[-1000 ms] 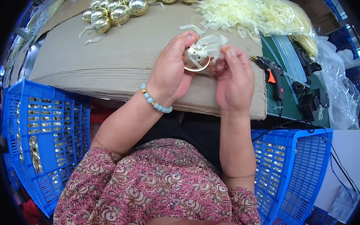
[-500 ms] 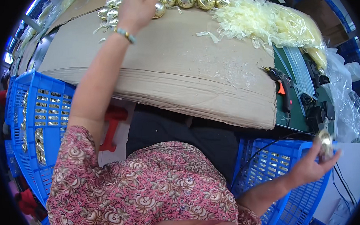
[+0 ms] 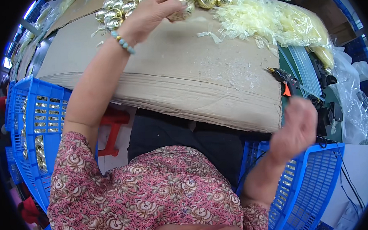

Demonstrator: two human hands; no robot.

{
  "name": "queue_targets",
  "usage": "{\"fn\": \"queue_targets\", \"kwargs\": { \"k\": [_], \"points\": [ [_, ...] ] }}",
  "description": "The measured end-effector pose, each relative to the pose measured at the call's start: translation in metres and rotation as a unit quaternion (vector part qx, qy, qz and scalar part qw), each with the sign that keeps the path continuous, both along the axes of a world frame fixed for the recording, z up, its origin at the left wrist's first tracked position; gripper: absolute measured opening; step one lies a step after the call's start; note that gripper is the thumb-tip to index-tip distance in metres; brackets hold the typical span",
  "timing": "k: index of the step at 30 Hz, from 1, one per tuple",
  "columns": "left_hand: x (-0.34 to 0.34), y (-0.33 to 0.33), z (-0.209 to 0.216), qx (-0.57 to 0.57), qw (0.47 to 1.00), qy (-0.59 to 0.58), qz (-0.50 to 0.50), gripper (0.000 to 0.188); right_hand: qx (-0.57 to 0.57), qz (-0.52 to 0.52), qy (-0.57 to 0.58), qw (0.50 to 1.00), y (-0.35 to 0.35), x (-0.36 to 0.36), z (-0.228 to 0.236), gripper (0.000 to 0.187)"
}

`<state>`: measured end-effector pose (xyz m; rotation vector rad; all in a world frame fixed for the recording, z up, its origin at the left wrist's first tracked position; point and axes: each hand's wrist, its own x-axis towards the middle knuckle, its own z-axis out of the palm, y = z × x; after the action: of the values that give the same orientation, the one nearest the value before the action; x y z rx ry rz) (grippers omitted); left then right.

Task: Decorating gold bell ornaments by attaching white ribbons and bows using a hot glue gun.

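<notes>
At the far side of the cardboard, my left hand [image 3: 151, 14] is closed around a gold patterned ball ornament [image 3: 183, 11], lifting or drawing it near the others. Several more gold balls [image 3: 113, 13] lie in rows behind and beside that hand. My right hand [image 3: 295, 128] is over the right front corner of the cardboard, smeared by motion; its fingers cannot be made out and no ball shows in it. Just beyond it lies a black glue gun [image 3: 280, 73] with an orange trigger, its handle partly hidden by the hand.
Cardboard [image 3: 164, 62] covers the table, with glue scraps on it. Pale yellow ribbon pieces [image 3: 245, 18] spill from a plastic bag at the back right. Clear glue sticks [image 3: 306, 69] lie at right. Blue crates [image 3: 47, 134] with gold balls flank me; a red stool [image 3: 112, 131] stands below.
My left hand has come right along the balls and now has one in its grasp. The right hand has swung left toward the glue gun; the gold ball it held no longer shows.
</notes>
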<state>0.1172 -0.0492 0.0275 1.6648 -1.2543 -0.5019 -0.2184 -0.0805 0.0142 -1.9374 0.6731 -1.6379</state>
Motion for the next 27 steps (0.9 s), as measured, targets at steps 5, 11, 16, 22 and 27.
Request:
{"fn": "queue_targets", "kwargs": {
  "k": [5, 11, 16, 22, 27],
  "points": [
    [-0.050, 0.006, -0.012, -0.046, 0.902, 0.413, -0.120, 0.042, 0.016, 0.138, 0.062, 0.988, -0.026, 0.073, 0.002, 0.029],
    [-0.083, 0.014, -0.029, -0.013, 0.844, 0.498, -0.200, 0.044, -0.023, 0.141, 0.103, 0.984, -0.023, 0.096, -0.012, 0.020],
    [-0.096, 0.023, -0.026, -0.008, 0.855, 0.487, -0.176, 0.043, 0.119, 0.157, 0.047, 0.979, -0.006, 0.082, -0.022, 0.008],
    [-0.107, 0.021, -0.037, -0.029, 0.850, 0.517, -0.101, 0.047, 0.055, 0.199, 0.197, 0.959, 0.010, 0.067, -0.025, 0.006],
    [-0.098, 0.015, -0.038, -0.083, 0.836, 0.530, -0.111, 0.043, -0.083, 0.366, 0.261, 0.890, 0.012, 0.055, -0.007, 0.005]
  ]
}}
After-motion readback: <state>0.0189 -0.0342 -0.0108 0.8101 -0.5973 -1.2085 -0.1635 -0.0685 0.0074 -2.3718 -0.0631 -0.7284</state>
